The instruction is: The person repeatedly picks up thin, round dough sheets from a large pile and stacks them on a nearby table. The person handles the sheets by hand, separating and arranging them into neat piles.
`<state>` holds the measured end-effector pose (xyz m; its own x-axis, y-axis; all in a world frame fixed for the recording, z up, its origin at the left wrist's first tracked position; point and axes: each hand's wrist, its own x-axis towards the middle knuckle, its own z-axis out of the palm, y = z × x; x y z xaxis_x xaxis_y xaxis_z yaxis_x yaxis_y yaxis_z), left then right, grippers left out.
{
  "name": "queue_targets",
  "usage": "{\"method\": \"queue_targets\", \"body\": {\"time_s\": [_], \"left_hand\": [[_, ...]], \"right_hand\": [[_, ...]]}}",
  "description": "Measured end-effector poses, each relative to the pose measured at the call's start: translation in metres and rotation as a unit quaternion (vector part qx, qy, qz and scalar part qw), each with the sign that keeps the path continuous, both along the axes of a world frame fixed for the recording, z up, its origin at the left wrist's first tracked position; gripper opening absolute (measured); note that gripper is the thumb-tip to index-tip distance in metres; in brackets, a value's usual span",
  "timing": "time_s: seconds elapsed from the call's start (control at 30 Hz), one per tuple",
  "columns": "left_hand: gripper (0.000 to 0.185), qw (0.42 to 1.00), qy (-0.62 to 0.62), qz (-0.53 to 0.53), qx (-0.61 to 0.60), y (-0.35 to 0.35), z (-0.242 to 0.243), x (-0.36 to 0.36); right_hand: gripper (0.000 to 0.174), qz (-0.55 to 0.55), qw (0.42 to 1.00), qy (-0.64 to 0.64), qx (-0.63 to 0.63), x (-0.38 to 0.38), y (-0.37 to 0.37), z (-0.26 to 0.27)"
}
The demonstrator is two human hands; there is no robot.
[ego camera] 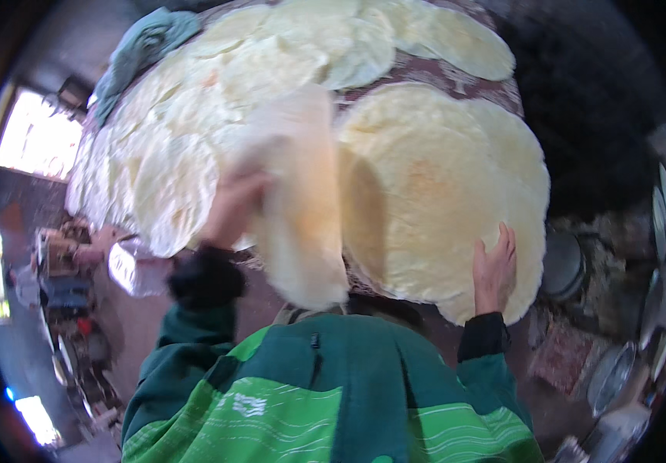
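Note:
My left hand [237, 202] is blurred at the left side of a thin round flatbread [309, 214]. That flatbread is lifted, tilted up on edge and also blurred, and it casts a shadow on the bread to its right. The hand appears to grip it, though the fingertips are partly hidden. On the right lies a large pale flatbread [425, 179] with light brown spots, overlapping others beneath it. My right hand [496, 266] is flat over the near right part of these breads, with thumb and fingers apart and nothing held.
More overlapping flatbreads [275, 63] cover the left and far parts of a dark patterned cloth [454, 78]. A green-grey cloth [147, 49] is bunched at the far left edge. A round metal lid or pot [561, 263] stands right, near a metal dish [611, 379].

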<state>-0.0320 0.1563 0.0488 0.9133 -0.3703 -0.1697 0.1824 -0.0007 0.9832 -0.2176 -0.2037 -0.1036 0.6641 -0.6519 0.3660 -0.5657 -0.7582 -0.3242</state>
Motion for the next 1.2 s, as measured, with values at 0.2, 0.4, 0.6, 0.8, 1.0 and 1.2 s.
{"method": "queue_targets", "body": {"time_s": [0.2,0.4,0.6,0.8,1.0,1.2], "left_hand": [[0.052,0.973,-0.219,0.032,0.072,0.112,0.120,0.056],[0.053,0.933,-0.200,-0.072,0.291,0.139,0.081,0.113],[0.062,0.824,-0.179,-0.362,0.398,-0.009,-0.075,0.040],[0.068,0.853,-0.233,-0.396,0.247,-0.219,-0.090,-0.078],[0.033,0.937,-0.005,-0.292,0.189,-0.269,-0.125,-0.063],[0.019,0.976,0.101,-0.185,0.063,-0.147,-0.118,0.066]], "right_hand": [[0.048,-0.056,0.947,0.011,0.317,-0.016,-0.041,0.002],[0.040,-0.063,0.855,-0.167,0.488,-0.024,-0.061,-0.055],[0.017,0.033,0.657,-0.313,0.685,-0.027,-0.033,-0.018],[0.012,0.004,0.595,-0.369,0.714,-0.008,-0.004,-0.014],[0.015,0.021,0.670,-0.387,0.633,-0.009,0.001,-0.012],[0.013,-0.127,0.701,-0.317,0.626,-0.044,-0.033,-0.033]]}}
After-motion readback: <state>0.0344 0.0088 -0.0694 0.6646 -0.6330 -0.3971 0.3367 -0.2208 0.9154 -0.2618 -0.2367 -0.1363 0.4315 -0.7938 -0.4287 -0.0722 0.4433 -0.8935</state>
